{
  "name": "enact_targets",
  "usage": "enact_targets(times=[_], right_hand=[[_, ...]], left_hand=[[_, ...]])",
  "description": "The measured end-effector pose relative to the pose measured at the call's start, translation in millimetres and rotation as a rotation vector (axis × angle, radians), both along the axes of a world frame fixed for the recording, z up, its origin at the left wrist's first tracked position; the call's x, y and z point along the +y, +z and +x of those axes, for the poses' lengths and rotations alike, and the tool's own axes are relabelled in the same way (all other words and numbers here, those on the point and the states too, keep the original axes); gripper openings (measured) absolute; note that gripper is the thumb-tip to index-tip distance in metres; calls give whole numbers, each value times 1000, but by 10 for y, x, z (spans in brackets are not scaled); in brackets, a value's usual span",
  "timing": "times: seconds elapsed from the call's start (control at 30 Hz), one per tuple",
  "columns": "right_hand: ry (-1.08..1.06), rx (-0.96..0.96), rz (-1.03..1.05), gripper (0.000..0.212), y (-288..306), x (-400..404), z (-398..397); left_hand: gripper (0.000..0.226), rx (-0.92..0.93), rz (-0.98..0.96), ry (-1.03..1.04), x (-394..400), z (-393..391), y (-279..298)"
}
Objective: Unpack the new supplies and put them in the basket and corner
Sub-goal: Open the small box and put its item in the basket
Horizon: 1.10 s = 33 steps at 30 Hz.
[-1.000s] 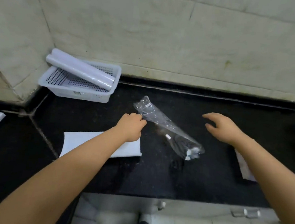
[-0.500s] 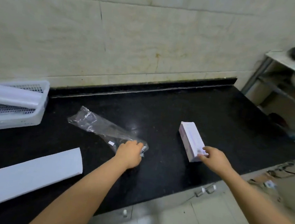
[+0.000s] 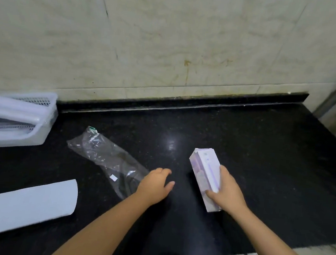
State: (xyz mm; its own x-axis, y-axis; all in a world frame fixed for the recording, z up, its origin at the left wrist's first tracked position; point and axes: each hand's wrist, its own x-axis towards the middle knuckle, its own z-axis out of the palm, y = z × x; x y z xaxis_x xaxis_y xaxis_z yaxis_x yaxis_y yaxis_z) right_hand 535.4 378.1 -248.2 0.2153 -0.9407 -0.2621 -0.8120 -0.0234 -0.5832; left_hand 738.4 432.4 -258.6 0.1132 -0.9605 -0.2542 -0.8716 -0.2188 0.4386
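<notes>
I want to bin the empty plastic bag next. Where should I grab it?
Pinch the bag at its near end beside your left hand, coming from above. It lies flat and crumpled on the counter, so only a gathered fold gives any grip.

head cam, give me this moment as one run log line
right hand: grips white box on counter | left hand: open, beside empty plastic bag | basket: holds rolls

A pale lilac box (image 3: pixel 204 175) lies flat, center right; white basket (image 3: pixel 42 133), far left, holds white rolls (image 3: pixel 11 111).
</notes>
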Motion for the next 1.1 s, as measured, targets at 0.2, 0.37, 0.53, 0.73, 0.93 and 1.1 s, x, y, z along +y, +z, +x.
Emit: enact_targets(times=[0.2, 0.37, 0.53, 0.73, 0.93, 1.1], right_hand=[[433, -211, -233, 44, 393, 240, 730], [798, -188, -188, 82, 314, 589, 1455], [999, -290, 84, 71, 313, 1012, 2143], [930, -404, 209, 62, 393, 1580, 3057], [1062, -304, 453, 45, 292, 2066, 3625], [765, -314, 471, 53, 80, 2451, 3901]], left_hand=[[30, 1044, -65, 603, 286, 137, 232], [25, 1231, -294, 844, 957, 713, 431], [21, 984, -306, 1028, 1737, 1436, 554], [54, 743, -138, 894, 2631, 2160, 557], [60, 744, 81, 717, 3237, 2738, 482], [68, 421, -23, 661, 3494, 2958, 333]])
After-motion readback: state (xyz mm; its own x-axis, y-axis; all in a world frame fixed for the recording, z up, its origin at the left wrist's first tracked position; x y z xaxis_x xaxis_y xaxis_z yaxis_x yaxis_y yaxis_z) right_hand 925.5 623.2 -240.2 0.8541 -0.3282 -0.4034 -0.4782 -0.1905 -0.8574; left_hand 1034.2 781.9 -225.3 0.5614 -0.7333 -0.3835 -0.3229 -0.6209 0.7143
